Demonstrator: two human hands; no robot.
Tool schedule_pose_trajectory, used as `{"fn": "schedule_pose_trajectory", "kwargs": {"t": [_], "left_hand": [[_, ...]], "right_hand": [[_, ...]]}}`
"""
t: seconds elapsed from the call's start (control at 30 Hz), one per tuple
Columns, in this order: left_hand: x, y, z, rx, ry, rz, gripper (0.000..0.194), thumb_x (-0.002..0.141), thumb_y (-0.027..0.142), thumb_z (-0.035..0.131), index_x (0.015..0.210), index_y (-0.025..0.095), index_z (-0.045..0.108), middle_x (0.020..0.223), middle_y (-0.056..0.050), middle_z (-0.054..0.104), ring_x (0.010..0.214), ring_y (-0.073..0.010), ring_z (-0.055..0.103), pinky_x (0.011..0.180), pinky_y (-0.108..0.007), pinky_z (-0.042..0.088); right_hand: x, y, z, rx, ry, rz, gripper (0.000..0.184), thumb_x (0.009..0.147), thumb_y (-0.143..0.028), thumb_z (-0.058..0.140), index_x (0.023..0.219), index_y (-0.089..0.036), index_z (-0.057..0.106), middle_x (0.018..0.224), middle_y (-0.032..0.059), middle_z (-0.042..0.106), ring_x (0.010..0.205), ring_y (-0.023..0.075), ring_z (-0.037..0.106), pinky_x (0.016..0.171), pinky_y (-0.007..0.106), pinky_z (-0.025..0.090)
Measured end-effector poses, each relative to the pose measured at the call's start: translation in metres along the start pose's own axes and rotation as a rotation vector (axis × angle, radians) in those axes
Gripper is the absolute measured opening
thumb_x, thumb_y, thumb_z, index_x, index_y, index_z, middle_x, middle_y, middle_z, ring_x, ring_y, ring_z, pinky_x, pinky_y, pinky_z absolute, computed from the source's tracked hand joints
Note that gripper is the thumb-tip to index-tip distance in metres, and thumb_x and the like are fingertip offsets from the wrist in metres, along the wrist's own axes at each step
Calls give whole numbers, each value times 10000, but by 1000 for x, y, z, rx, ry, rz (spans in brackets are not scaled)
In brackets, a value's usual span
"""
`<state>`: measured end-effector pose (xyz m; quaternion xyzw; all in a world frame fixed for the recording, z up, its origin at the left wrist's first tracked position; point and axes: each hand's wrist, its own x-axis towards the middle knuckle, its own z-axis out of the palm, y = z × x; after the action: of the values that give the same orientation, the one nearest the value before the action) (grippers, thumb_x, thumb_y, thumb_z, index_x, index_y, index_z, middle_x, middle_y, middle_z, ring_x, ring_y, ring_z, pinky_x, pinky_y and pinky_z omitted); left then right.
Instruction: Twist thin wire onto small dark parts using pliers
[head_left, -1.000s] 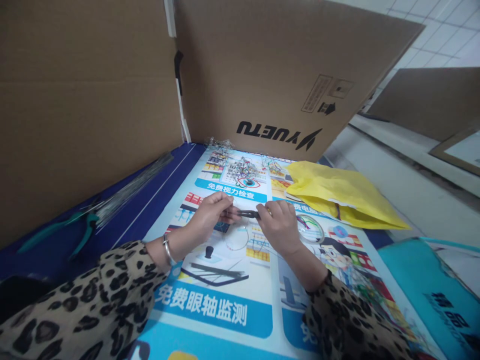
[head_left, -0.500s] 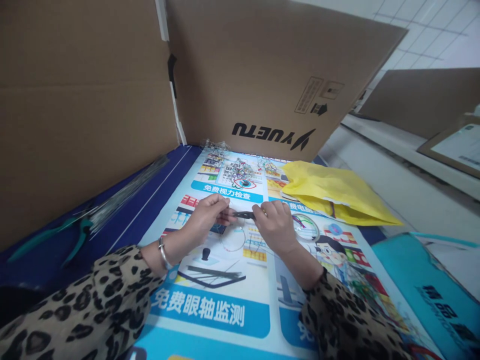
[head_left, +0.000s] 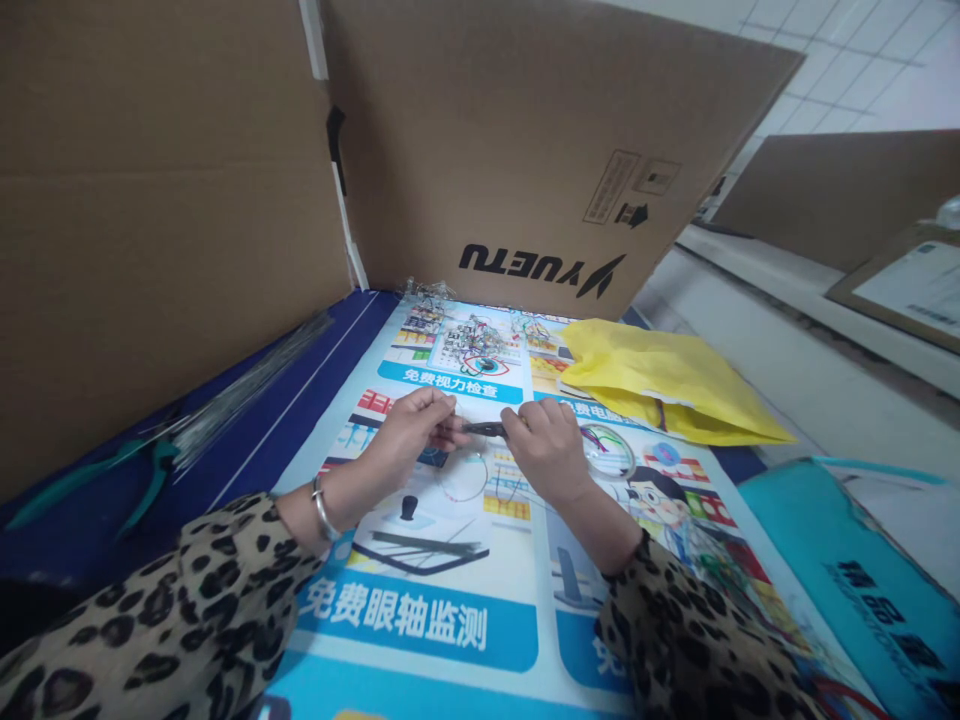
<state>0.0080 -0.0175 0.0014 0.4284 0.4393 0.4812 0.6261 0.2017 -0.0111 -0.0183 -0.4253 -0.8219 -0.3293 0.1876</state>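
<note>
My right hand point(head_left: 547, 445) is closed round a pair of small pliers, its dark jaws point(head_left: 486, 429) pointing left. The pliers' handles are hidden in my palm. Opposite it, my left hand point(head_left: 420, 430) pinches a thin wire right at the tip of the jaws. Just below the fingers a fine wire loop point(head_left: 463, 480) shows faintly over the printed sheet point(head_left: 420, 690); whether it joins the pinched wire is hard to make out. A round coil of coloured wires point(head_left: 609, 450) lies right of my right hand.
Teal-handled pliers point(head_left: 142, 480) and a bundle of straight wires point(head_left: 247, 395) lie at left. Tangled wire pieces point(head_left: 476, 340) sit at the back, before a cardboard wall point(head_left: 540, 150). A yellow bag point(head_left: 667, 385) and a teal packet point(head_left: 840, 570) are at right.
The whole view has shifted slightly. Both hands keep the same hold, with the pliers' jaws still against the left fingertips.
</note>
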Motion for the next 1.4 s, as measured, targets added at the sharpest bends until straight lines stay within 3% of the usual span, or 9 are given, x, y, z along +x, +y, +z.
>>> {"fn": "schedule_pose_trajectory", "kwargs": {"t": [0.6, 0.97, 1.2, 1.4], "left_hand": [[1, 4, -2, 26, 7, 42, 250, 714, 377, 606, 703, 163, 478, 649, -8, 629, 558, -129, 613, 497, -207, 435], [0, 10, -2, 51, -17, 19, 247, 723, 368, 593, 687, 166, 454, 637, -7, 634, 545, -136, 625, 480, -194, 404], [0, 10, -3, 72, -20, 54, 253, 717, 378, 594, 684, 165, 462, 640, -16, 644, 540, -133, 618, 483, -198, 408], [2, 11, -3, 143, -34, 97, 220, 745, 355, 563, 692, 168, 462, 630, -2, 635, 531, -124, 607, 492, -205, 412]], "right_hand": [[1, -2, -1, 23, -13, 4, 148, 835, -171, 443, 783, -192, 580, 689, 39, 473, 710, 171, 354, 645, 325, 218], [2, -2, -4, -31, 66, -22, 161, 852, -204, 428, 797, -207, 580, 642, 29, 455, 682, 170, 345, 638, 336, 204], [3, -4, -1, 47, 41, -16, 210, 828, -180, 434, 645, -188, 537, 626, 32, 454, 673, 164, 334, 621, 316, 209], [3, -5, -1, 72, 17, -30, 199, 812, -195, 456, 625, -184, 524, 618, 36, 482, 659, 163, 356, 613, 311, 220]]}}
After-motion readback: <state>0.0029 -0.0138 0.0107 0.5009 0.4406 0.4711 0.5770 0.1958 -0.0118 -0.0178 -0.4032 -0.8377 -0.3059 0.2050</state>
